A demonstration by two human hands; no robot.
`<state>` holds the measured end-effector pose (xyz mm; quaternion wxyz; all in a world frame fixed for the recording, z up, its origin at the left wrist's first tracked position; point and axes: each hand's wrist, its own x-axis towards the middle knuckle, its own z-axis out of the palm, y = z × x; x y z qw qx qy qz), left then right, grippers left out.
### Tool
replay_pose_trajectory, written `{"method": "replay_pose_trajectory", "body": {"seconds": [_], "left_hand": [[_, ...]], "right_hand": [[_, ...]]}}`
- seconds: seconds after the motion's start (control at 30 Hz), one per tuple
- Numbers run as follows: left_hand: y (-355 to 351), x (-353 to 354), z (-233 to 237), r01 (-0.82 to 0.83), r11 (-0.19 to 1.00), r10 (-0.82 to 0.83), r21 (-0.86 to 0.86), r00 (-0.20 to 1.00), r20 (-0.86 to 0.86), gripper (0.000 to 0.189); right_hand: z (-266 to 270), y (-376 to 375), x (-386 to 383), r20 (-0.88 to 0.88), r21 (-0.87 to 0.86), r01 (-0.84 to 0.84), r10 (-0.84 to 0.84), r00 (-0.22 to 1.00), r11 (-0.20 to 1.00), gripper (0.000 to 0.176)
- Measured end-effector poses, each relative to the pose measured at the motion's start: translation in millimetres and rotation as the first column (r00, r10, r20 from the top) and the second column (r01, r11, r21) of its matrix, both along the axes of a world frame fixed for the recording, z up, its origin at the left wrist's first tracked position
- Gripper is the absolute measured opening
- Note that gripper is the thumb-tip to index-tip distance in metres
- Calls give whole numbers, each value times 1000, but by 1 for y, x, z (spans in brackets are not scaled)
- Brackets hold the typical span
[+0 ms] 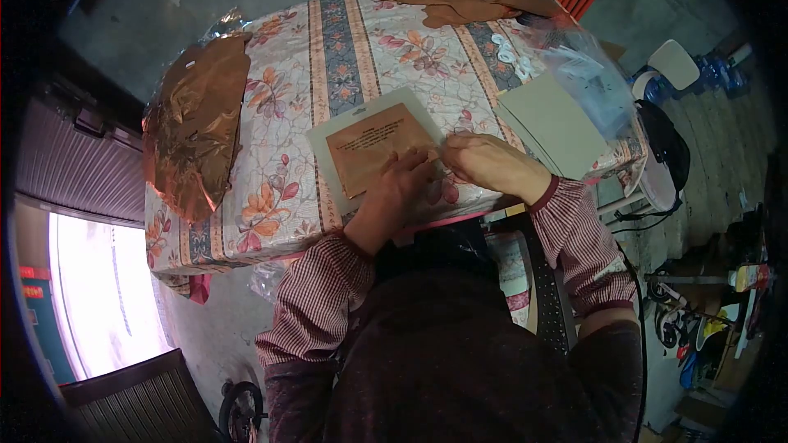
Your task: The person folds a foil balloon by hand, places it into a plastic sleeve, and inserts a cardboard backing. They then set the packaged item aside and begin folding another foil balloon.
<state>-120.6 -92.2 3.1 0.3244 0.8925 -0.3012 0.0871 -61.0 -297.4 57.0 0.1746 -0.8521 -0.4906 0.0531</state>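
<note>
A flat copper-brown packet with black print (pixel 367 139) lies on a pale grey-green sheet with a hang slot (pixel 319 145), slightly turned on the table. Resting over the packet's lower right part is my left hand (pixel 400 187), its fingers lying on the surface and partly bent. My right hand (pixel 486 162) is at the sheet's right edge, thumb and fingers pinched together close to the left fingertips. Whatever sits in that pinch is too small or hidden to make out. Part of the packet is covered by my left hand.
A floral tablecloth (pixel 279 148) covers the table. Shiny brown bags (pixel 197 127) lie at the left, and more brown bags (pixel 472 0) at the far edge. Pale sheets (pixel 558 123), clear plastic bags (pixel 593 86) and white cord (pixel 510 56) lie at the right.
</note>
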Motion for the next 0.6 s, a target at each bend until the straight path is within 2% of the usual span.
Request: {"method": "replay_pose_trajectory", "body": {"seconds": [0.07,0.17,0.23,0.27,0.33,0.37,0.4,0.47,0.6], "left_hand": [[-2,-2,6,2,1000,-1,7,999,-47,43],[-1,-2,8,-7,1000,6,-26,1000,-28,42],[0,-3,6,-10,1000,10,-27,1000,-11,41],[0,-2,4,-10,1000,11,-29,1000,6,40],[2,2,-2,-7,999,8,-37,1000,25,40],[3,2,-5,3,999,-2,-40,999,43,40],[2,2,-6,11,999,-9,-39,999,40,40],[2,4,-8,-4,1000,5,-18,998,70,38],[2,5,-6,23,995,-20,-97,999,34,37]], "right_hand": [[2,2,-1,-13,-23,-11,11,1000,1000,14],[1,3,0,10,-58,-18,18,1000,998,12],[-1,-3,-5,-196,-35,-158,148,969,987,12],[-1,-6,-11,-196,-37,-158,148,969,987,12],[4,-13,-24,-304,135,-65,104,947,989,9],[-4,-21,-16,-246,76,9,10,969,997,7],[-1,-22,-13,-249,77,16,3,968,997,7],[8,-23,-6,-170,127,142,-120,978,982,6],[1,-16,4,-71,-45,49,-52,996,998,9]]}}
